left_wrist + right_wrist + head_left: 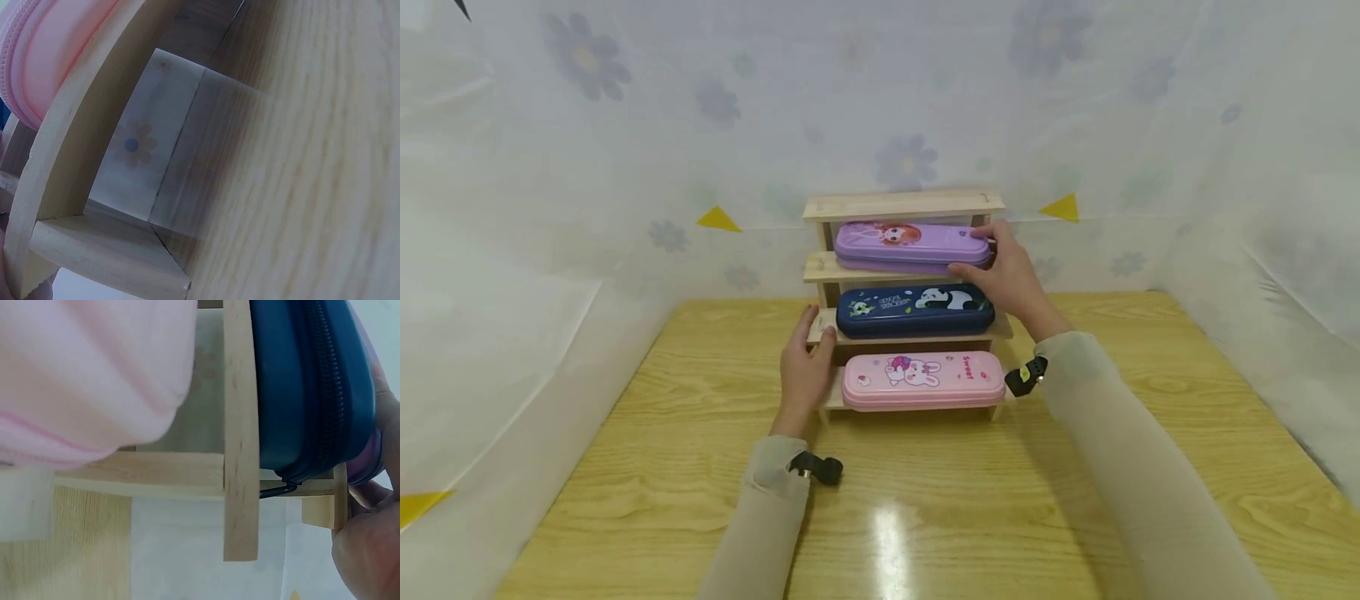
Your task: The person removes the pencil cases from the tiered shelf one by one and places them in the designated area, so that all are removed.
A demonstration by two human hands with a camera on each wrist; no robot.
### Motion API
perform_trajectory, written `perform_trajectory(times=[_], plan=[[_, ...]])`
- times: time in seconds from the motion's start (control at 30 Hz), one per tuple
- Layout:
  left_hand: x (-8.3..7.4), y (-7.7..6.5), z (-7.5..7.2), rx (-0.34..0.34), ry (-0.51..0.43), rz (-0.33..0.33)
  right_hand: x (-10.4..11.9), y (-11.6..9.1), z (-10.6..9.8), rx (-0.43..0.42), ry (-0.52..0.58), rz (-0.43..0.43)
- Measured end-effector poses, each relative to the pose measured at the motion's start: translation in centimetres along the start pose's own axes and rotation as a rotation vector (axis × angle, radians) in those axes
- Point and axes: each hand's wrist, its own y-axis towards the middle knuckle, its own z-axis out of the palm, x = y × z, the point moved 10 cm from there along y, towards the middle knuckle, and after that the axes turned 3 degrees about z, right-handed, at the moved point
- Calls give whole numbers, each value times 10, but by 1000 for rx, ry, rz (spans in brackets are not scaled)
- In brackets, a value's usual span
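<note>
My right hand (1011, 273) grips the right end of a purple pencil case (913, 246) with a cartoon girl on its lid, thumb at the front and fingers on top. The case lies on the upper part of a stepped wooden rack (904, 204), slightly tilted. On the tier below sits a navy pencil case (917, 310) with a panda; its zipper shows in the right wrist view. A pink pencil case (925, 379) with a rabbit rests on the lowest tier. My left hand (805, 367) holds the rack's left side, thumb and fingers around a board's end.
The rack stands toward the back of a wood-grain table (910, 492). Behind it hangs a pale flowered curtain (760, 150), with yellow triangles on either side. Black wrist cameras sit on both sleeves, the right one close to the pink case's end.
</note>
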Motion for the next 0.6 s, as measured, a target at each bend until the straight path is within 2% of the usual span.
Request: perform_trajectory(times=[0.13, 0.3, 0.5, 0.6], plan=[[-1, 1, 0, 5, 3, 18, -1, -2, -1, -9, 16, -21], [0, 1, 1, 1, 12, 23, 3, -7, -3, -33, 27, -88], [0, 2, 1, 1, 15, 15, -1, -12, -9, -47, -16, -87], [0, 2, 1, 2, 13, 16, -2, -15, -15, -59, 18, -104]])
